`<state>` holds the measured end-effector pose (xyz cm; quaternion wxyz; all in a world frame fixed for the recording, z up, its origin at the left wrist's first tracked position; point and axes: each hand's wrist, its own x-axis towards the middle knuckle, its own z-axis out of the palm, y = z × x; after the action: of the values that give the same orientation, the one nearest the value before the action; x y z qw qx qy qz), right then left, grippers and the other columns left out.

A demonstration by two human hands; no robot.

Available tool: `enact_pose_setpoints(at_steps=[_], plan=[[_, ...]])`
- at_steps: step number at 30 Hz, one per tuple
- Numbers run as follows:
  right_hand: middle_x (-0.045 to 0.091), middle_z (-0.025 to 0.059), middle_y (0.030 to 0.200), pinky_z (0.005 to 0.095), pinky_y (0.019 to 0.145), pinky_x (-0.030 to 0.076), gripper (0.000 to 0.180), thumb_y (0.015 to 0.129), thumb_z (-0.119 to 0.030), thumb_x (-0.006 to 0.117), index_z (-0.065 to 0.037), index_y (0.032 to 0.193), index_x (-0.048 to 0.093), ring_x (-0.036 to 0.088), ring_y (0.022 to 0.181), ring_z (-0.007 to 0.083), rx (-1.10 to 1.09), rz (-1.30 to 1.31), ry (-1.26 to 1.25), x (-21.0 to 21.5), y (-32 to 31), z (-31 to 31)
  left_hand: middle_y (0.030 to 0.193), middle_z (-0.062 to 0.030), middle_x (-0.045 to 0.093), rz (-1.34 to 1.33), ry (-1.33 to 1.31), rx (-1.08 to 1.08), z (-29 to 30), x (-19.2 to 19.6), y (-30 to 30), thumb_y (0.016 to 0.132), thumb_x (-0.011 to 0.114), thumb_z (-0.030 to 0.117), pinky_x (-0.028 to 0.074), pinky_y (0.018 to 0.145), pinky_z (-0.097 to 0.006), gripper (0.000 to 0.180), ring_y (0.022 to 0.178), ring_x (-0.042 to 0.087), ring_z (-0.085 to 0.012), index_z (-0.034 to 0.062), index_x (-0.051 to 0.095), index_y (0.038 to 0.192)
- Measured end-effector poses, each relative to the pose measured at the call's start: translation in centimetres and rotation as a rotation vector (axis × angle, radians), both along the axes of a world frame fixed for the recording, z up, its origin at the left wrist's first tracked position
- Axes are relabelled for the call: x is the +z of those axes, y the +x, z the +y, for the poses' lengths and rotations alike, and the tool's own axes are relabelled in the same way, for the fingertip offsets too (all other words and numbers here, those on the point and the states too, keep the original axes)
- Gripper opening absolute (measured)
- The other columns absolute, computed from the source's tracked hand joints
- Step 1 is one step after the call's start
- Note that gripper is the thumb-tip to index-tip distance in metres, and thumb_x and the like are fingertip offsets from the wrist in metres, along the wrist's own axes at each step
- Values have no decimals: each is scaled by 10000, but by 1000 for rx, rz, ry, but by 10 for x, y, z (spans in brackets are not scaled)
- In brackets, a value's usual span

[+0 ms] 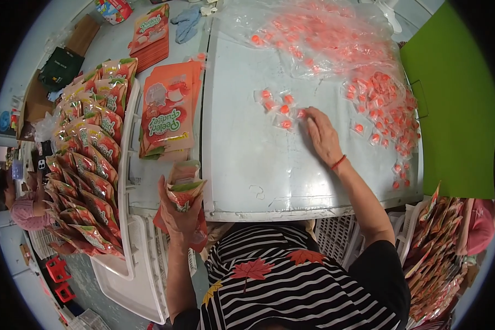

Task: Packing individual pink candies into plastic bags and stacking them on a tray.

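Note:
My left hand (179,220) is wrapped round a pink-and-red printed pouch (186,190) at the table's near left edge. The pouch's top gapes upward, and its lower part is partly hidden by my fingers. On the pale tabletop, my right hand (324,137) lies low with fingers stretched out, the fingertips touching a small wrapped candy (301,113). Just left of it sits a small group of red candies in clear wrappers (284,109). A larger heap of the same wrapped candies (382,99) spreads along the table's right side.
Flat pouches (170,110) lie stacked left of the table seam, with another stack (150,33) behind. Filled pouches (88,165) stand in a white crate at left. A clear plastic bag of candies (335,38) covers the far side. A green panel (451,104) borders the right.

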<state>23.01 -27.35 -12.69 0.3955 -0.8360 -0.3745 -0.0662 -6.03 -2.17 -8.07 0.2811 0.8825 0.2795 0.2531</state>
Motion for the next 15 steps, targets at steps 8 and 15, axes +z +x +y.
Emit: enact_pose_setpoints(at_steps=[8, 15], plan=[[487, 205, 1265, 406, 1030, 358, 451, 925, -185, 528, 2, 1314, 398, 465, 1180, 366, 68, -125, -111, -2, -12, 20, 1240, -265, 504, -16, 22, -27, 1, 2, 1, 640, 835, 164, 483, 888, -431, 979, 1084, 559, -405, 35, 258, 1420], [504, 207, 1217, 427, 1016, 363, 333, 836, -115, 628, 10, 1130, 535, 443, 1178, 402, -43, -197, -128, 6, -47, 8, 1273, -259, 486, -3, -9, 20, -1, -6, -10, 625, 842, 160, 472, 908, -433, 997, 1114, 541, -405, 38, 258, 1424]])
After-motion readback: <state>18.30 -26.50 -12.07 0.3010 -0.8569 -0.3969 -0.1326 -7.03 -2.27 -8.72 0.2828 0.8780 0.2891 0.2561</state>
